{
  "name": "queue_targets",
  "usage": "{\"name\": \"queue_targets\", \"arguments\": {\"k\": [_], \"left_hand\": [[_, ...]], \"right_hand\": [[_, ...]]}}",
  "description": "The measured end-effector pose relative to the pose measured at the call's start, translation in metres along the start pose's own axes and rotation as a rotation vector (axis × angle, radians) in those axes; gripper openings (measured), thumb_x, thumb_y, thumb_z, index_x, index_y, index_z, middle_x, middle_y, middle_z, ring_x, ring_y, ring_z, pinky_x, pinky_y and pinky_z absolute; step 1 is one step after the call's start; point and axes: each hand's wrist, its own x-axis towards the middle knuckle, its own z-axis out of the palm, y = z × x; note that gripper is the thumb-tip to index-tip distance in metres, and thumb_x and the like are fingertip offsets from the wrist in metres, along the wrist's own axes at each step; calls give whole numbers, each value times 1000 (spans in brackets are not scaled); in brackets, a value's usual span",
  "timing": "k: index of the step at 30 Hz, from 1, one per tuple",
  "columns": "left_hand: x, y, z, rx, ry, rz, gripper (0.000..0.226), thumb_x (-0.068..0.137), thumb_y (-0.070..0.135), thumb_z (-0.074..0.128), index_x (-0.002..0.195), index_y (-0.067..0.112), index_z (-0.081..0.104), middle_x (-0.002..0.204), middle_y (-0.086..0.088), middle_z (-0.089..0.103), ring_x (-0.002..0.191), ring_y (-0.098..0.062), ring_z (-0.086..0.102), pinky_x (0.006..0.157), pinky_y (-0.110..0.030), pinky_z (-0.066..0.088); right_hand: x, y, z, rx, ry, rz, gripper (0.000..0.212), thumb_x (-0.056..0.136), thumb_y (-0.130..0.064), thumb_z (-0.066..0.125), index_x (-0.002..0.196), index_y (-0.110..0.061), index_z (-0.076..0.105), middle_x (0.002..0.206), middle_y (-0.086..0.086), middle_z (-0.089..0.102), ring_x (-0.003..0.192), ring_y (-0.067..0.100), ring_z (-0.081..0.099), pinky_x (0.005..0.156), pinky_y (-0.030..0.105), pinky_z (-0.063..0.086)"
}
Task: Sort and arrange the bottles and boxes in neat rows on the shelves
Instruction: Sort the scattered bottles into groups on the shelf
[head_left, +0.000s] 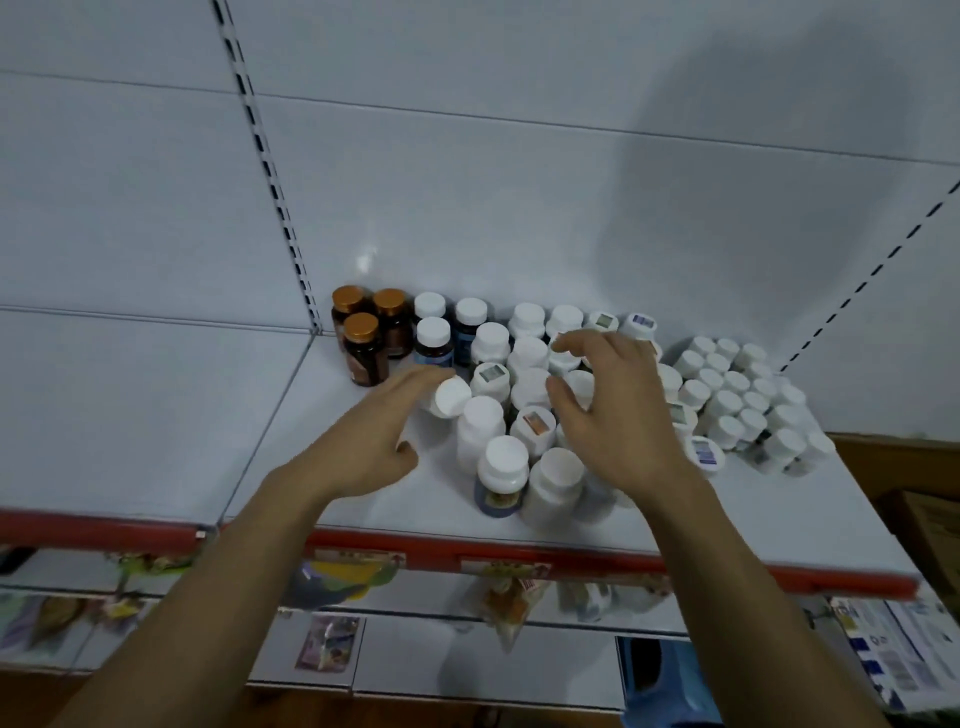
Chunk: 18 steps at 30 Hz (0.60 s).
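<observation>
Many white-capped bottles stand crowded on a white shelf (363, 499) with a red front edge. My left hand (374, 447) reaches in from the left, its straight fingers touching the side of a white-capped bottle (451, 397) that leans toward me. My right hand (613, 415) hovers over the middle of the cluster with fingers spread and loosely bent, covering several bottles. A blue-labelled bottle (501, 475) and a plain white one (558, 480) stand nearest the front edge. Three brown bottles with orange caps (363, 343) stand at the back left.
A tight block of small white bottles (743, 395) fills the shelf's right side. The back panel (467, 182) is white, with slotted uprights (275, 192). Lower shelves hold packets (511, 597) and printed boxes (904, 649). A blue object (670, 675) sits low right.
</observation>
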Motion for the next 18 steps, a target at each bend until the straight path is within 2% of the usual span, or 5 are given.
{"name": "queue_targets", "arguments": {"k": [3, 6, 9, 14, 18], "left_hand": [[12, -6, 13, -155, 34, -14, 73, 90, 18, 76, 149, 36, 37, 152, 13, 42, 139, -4, 39, 113, -33, 38], [23, -3, 17, -213, 159, -58, 51, 93, 32, 73, 135, 33, 45, 127, 17, 57, 113, 7, 54, 88, -25, 50], [26, -1, 12, -249, 114, -163, 58, 87, 45, 76, 132, 35, 41, 121, 23, 57, 102, 7, 59, 76, -15, 47], [22, -2, 4, -134, 3, -130, 62, 89, 28, 77, 141, 31, 44, 124, 18, 59, 101, 5, 58, 79, -15, 47], [9, -14, -25, 61, 464, -209, 26, 90, 7, 66, 112, 20, 67, 107, 5, 66, 86, -7, 60, 79, -35, 56]], "right_hand": [[28, -9, 6, -31, -99, -49, 32, 92, -30, 62, 124, -26, 60, 118, 1, 62, 113, 27, 51, 94, 45, 45], [55, -12, 8, -44, -183, -81, 30, 94, -27, 62, 124, -24, 59, 114, 3, 62, 109, 27, 51, 90, 47, 47], [81, -10, 12, -47, -233, -110, 30, 95, -26, 60, 124, -22, 58, 111, 4, 62, 106, 28, 53, 89, 49, 49], [120, -11, 37, -73, -423, -124, 44, 97, -39, 59, 137, -26, 47, 116, 5, 57, 109, 28, 57, 93, 47, 50], [139, -25, 62, -184, -550, -187, 60, 92, -59, 59, 143, -34, 39, 132, 7, 53, 121, 31, 51, 99, 51, 45]]}}
